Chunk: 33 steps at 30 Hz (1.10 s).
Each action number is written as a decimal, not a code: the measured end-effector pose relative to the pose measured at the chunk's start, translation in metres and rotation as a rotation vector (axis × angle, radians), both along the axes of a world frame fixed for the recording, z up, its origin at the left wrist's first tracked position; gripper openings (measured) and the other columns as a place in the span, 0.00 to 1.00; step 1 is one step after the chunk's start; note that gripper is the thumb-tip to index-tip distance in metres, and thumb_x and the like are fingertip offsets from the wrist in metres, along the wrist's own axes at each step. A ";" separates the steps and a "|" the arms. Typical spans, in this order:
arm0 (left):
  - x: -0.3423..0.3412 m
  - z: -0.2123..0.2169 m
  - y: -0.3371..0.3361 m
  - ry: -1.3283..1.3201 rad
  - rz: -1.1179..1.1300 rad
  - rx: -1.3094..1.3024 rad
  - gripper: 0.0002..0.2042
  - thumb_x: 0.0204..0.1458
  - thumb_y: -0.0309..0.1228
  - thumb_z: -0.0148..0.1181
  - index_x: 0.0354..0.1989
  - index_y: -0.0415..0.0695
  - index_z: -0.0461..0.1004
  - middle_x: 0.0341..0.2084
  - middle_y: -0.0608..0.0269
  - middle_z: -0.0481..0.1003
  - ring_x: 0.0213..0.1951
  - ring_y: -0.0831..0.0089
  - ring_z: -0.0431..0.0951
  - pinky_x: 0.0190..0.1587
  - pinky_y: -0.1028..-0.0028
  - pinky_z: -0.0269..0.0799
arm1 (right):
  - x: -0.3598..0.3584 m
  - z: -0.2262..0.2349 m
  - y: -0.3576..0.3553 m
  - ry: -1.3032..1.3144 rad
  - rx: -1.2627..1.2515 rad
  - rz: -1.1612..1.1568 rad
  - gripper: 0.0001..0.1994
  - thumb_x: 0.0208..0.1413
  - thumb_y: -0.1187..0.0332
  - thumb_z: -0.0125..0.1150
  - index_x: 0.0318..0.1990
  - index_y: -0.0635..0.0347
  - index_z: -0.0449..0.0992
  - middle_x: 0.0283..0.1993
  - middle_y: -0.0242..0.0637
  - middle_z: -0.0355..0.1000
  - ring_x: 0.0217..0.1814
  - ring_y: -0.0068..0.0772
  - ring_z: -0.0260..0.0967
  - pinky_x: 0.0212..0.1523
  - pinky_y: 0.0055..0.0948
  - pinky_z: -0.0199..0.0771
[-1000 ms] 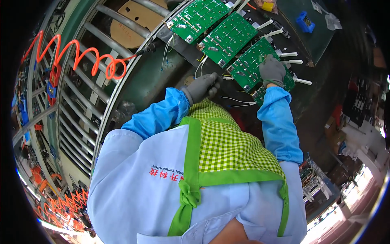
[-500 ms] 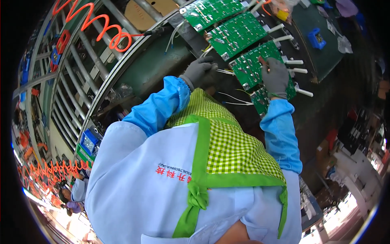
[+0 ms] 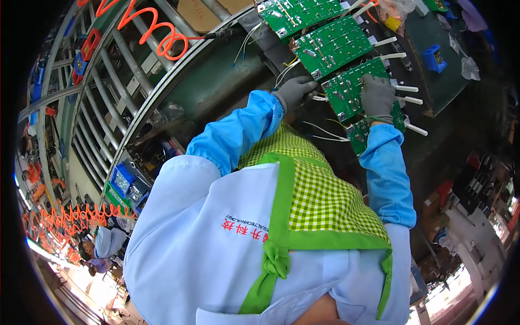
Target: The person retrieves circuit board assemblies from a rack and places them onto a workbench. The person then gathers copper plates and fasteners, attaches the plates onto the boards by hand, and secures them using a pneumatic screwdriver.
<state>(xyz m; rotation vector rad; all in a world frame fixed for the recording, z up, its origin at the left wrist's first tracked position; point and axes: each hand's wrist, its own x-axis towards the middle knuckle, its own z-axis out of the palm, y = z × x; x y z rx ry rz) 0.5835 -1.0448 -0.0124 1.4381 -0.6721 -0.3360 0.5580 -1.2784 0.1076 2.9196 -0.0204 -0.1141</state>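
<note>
Several green circuit boards lie in a row that slants from the top middle down to the right. My right hand (image 3: 378, 97), in a grey glove, rests over the third board (image 3: 342, 93) with its fingers curled down onto it; whatever lies under the fingertips is hidden. At that board's left edge is my left hand (image 3: 296, 93), also gloved, its fingers drawn together beside short white wires (image 3: 320, 98). I cannot make out what it pinches. The second board (image 3: 333, 46) lies just beyond, and a lower board (image 3: 358, 135) is partly covered by my right wrist.
White connector leads (image 3: 416, 129) stick out from the boards' right side. Farther right stands a blue parts bin (image 3: 434, 58). A coiled orange air hose (image 3: 162, 40) hangs over metal rollers (image 3: 132, 67) at the left. Blue bins (image 3: 123, 179) of small parts sit at lower left.
My left hand has moved right, up to the third board's edge. My right hand's fingers have curled in, and the reddish thing at its fingertips no longer shows. The whole view has shifted slightly.
</note>
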 end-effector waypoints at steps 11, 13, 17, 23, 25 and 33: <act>-0.001 0.006 -0.025 1.219 0.016 -0.210 0.09 0.58 0.33 0.53 0.41 0.41 0.69 0.29 0.67 0.73 0.23 0.88 0.66 0.17 0.91 0.58 | -0.006 0.008 -0.004 -0.044 0.072 0.125 0.06 0.51 0.64 0.58 0.34 0.52 0.74 0.33 0.36 0.73 0.43 0.41 0.69 0.42 0.40 0.68; 0.001 0.002 -0.024 1.248 0.020 -0.215 0.09 0.58 0.32 0.53 0.42 0.41 0.68 0.29 0.66 0.73 0.22 0.88 0.66 0.17 0.91 0.58 | -0.009 0.020 -0.002 -0.048 0.113 0.141 0.06 0.51 0.63 0.58 0.34 0.52 0.75 0.33 0.36 0.73 0.43 0.41 0.69 0.42 0.39 0.68; 0.010 0.006 -0.015 1.276 -0.154 -0.252 0.08 0.59 0.29 0.50 0.42 0.40 0.68 0.30 0.66 0.73 0.23 0.88 0.67 0.17 0.91 0.59 | -0.016 0.045 0.011 -0.184 0.249 0.076 0.07 0.51 0.65 0.58 0.37 0.53 0.76 0.34 0.37 0.72 0.43 0.42 0.67 0.43 0.40 0.67; 0.022 0.002 -0.012 1.245 -0.254 -0.076 0.08 0.58 0.29 0.50 0.43 0.40 0.68 0.31 0.66 0.73 0.22 0.88 0.67 0.17 0.92 0.60 | -0.044 0.043 0.052 -0.247 0.485 0.064 0.08 0.51 0.68 0.59 0.40 0.53 0.77 0.37 0.38 0.68 0.44 0.43 0.64 0.43 0.39 0.66; 0.024 -0.004 -0.011 1.211 -0.295 0.066 0.08 0.57 0.30 0.52 0.41 0.40 0.70 0.29 0.67 0.73 0.20 0.89 0.66 0.17 0.91 0.59 | -0.049 0.045 0.065 -0.205 0.588 0.006 0.08 0.53 0.68 0.58 0.41 0.53 0.77 0.37 0.40 0.68 0.43 0.44 0.64 0.40 0.40 0.66; 0.012 0.002 -0.017 1.326 -0.156 -0.116 0.07 0.57 0.29 0.51 0.39 0.39 0.71 0.31 0.65 0.74 0.27 0.86 0.70 0.19 0.91 0.62 | -0.054 0.021 0.086 -0.256 0.843 -0.059 0.08 0.56 0.66 0.56 0.41 0.56 0.75 0.34 0.41 0.69 0.35 0.44 0.68 0.34 0.39 0.68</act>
